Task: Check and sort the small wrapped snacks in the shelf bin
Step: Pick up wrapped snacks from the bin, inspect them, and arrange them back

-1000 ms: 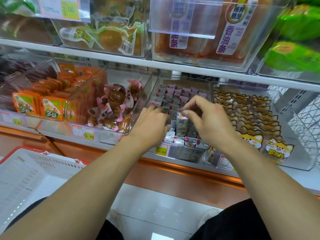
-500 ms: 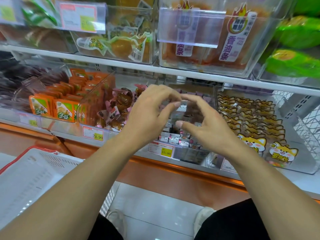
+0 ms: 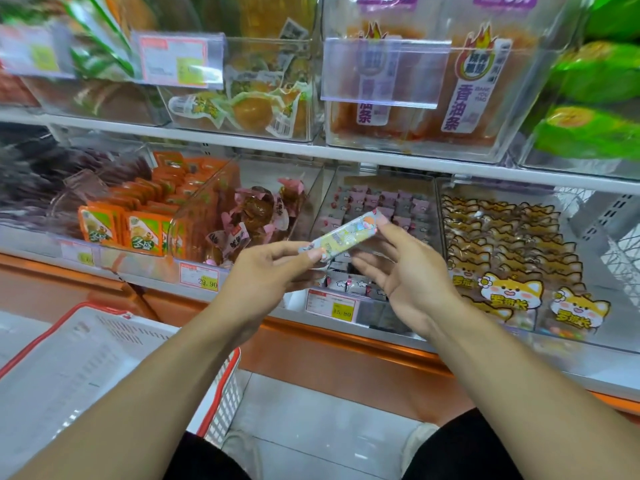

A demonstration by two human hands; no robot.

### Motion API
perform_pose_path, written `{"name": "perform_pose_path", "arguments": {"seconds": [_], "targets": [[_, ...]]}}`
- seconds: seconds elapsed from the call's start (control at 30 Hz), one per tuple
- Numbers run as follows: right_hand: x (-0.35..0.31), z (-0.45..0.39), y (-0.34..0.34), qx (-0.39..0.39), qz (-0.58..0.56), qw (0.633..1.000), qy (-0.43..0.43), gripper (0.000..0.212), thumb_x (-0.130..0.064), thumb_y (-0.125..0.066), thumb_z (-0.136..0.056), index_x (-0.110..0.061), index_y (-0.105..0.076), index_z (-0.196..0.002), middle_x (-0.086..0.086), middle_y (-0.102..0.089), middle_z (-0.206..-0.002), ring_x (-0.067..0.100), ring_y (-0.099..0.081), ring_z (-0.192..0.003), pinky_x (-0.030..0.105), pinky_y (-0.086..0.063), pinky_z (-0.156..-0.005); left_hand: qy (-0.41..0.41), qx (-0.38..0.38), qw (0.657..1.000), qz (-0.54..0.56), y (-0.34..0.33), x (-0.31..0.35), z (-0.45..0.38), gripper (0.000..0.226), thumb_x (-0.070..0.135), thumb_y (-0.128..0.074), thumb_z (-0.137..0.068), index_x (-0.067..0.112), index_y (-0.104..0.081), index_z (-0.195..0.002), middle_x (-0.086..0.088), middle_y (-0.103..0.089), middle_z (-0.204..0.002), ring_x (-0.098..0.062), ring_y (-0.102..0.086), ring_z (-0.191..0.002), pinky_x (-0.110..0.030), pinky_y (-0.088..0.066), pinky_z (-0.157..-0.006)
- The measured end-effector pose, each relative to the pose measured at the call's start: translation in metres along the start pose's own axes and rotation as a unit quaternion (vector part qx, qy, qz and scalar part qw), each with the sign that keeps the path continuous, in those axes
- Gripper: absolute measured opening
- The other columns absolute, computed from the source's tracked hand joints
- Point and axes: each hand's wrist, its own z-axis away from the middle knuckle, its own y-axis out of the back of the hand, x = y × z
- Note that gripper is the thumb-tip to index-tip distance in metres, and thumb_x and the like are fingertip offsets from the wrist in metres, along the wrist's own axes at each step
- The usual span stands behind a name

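A long, pale yellow and blue wrapped snack bar (image 3: 343, 235) is held slanted in front of the shelf. My left hand (image 3: 270, 271) pinches its lower left end. My right hand (image 3: 401, 268) grips its upper right end with thumb and fingertips. Behind the hands sits a clear shelf bin (image 3: 433, 202) filled with several small pink, grey and white wrapped snacks (image 3: 381, 202). The hands hide the middle of the bin.
Left of the bin are brown snacks in pink wrappers (image 3: 256, 213) and orange packets (image 3: 138, 220). To the right lie cat-print packs (image 3: 512, 292). An upper shelf (image 3: 311, 152) carries clear boxes. A red-rimmed white basket (image 3: 86, 368) stands at the lower left.
Both hands have come up and back out of the bin. A long snack bar now spans between them, tilted and turned towards me; the view has shifted upward.
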Motion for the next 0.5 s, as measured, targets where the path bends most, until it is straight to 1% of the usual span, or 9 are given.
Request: {"name": "perform_pose_path", "arguments": {"seconds": [0.03,0.1,0.17,0.23,0.3,0.37,0.43,0.47,0.5], "targets": [[-0.001,-0.001,0.001,0.012,-0.01,1.0,0.0,0.013,-0.021,-0.066,-0.097,-0.014,-0.075,-0.1,0.007,-0.079,-0.093,0.017,-0.075,-0.079,0.026,-0.061,-0.072,0.001,0.001,1.0,0.007,0.001,-0.001,0.0,0.024,0.026,-0.071,-0.091,0.01,-0.075,-0.109,-0.011,-0.078,-0.1,-0.026,-0.076,-0.096,-0.028,-0.061,-0.084],[-0.004,-0.005,0.005,0.033,-0.036,0.999,-0.018,0.01,-0.014,-0.068,-0.094,-0.011,-0.075,-0.101,0.01,-0.079,-0.094,0.015,-0.076,-0.079,0.024,-0.06,-0.068,0.007,0.016,1.0,0.025,0.004,-0.001,-0.002,0.021,0.023,-0.067,-0.095,0.008,-0.075,-0.107,-0.015,-0.078,-0.099,-0.025,-0.076,-0.095,-0.024,-0.06,-0.078],[-0.006,-0.008,0.009,0.039,-0.065,0.996,-0.054,0.012,-0.009,-0.069,-0.092,-0.008,-0.075,-0.103,0.013,-0.078,-0.097,0.02,-0.077,-0.084,0.025,-0.061,-0.067,0.011,0.044,0.998,0.035,0.006,-0.001,-0.005,0.017,0.019,-0.063,-0.098,0.005,-0.073,-0.102,-0.018,-0.077,-0.097,-0.026,-0.077,-0.092,-0.022,-0.06,-0.074],[-0.006,-0.011,0.012,0.039,-0.091,0.991,-0.085,0.013,-0.007,-0.068,-0.093,-0.006,-0.074,-0.104,0.017,-0.077,-0.1,0.026,-0.077,-0.089,0.027,-0.062,-0.067,0.017,0.055,0.998,0.04,0.006,0.0,-0.006,0.015,0.018,-0.062,-0.099,0.008,-0.072,-0.097,-0.017,-0.077,-0.095,-0.026,-0.077,-0.091,-0.023,-0.06,-0.073],[-0.005,-0.013,0.013,0.041,-0.094,0.99,-0.096,0.014,-0.006,-0.066,-0.093,-0.005,-0.073,-0.105,0.019,-0.077,-0.1,0.027,-0.076,-0.09,0.028,-0.062,-0.068,0.02,0.059,0.998,0.033,0.008,-0.001,-0.007,0.015,0.02,-0.062,-0.099,0.009,-0.072,-0.096,-0.014,-0.078,-0.096,-0.023,-0.077,-0.091,-0.024,-0.061,-0.074],[-0.004,-0.012,0.011,0.03,-0.075,0.993,-0.085,0.015,-0.007,-0.067,-0.092,-0.006,-0.073,-0.106,0.018,-0.077,-0.102,0.025,-0.076,-0.091,0.027,-0.062,-0.07,0.027,0.075,0.996,0.037,0.01,-0.001,-0.007,0.015,0.02,-0.062,-0.099,0.01,-0.073,-0.097,-0.01,-0.078,-0.092,-0.02,-0.077,-0.086,-0.024,-0.061,-0.072],[-0.005,-0.008,0.009,-0.007,-0.033,0.998,-0.056,0.017,-0.012,-0.07,-0.09,-0.01,-0.074,-0.106,0.013,-0.077,-0.105,0.022,-0.076,-0.094,0.027,-0.062,-0.073,0.041,0.09,0.994,0.055,0.011,-0.001,-0.007,0.017,0.02,-0.061,-0.1,0.009,-0.074,-0.101,-0.007,-0.076,-0.089,-0.017,-0.075,-0.08,-0.025,-0.06,-0.07],[-0.007,-0.005,0.008,-0.036,0.007,0.999,-0.031,0.019,-0.016,-0.072,-0.087,-0.014,-0.076,-0.105,0.009,-0.077,-0.106,0.02,-0.075,-0.095,0.026,-0.061,-0.073,0.052,0.091,0.992,0.072,0.011,0.0,-0.007,0.018,0.018,-0.059,-0.101,0.008,-0.074,-0.105,-0.006,-0.075,-0.09,-0.017,-0.075,-0.079,-0.025,-0.06,-0.069],[-0.009,-0.002,0.008,-0.068,0.075,0.995,0.006,0.021,-0.022,-0.073,-0.083,-0.019,-0.078,-0.103,0.004,-0.078,-0.106,0.018,-0.074,-0.098,0.024,-0.06,-0.072,0.064,0.087,0.989,0.099,0.011,0.002,-0.007,0.019,0.016,-0.056,-0.103,0.008,-0.072,-0.109,-0.007,-0.076,-0.093,-0.019,-0.076,-0.081,-0.026,-0.061,-0.07]]}}
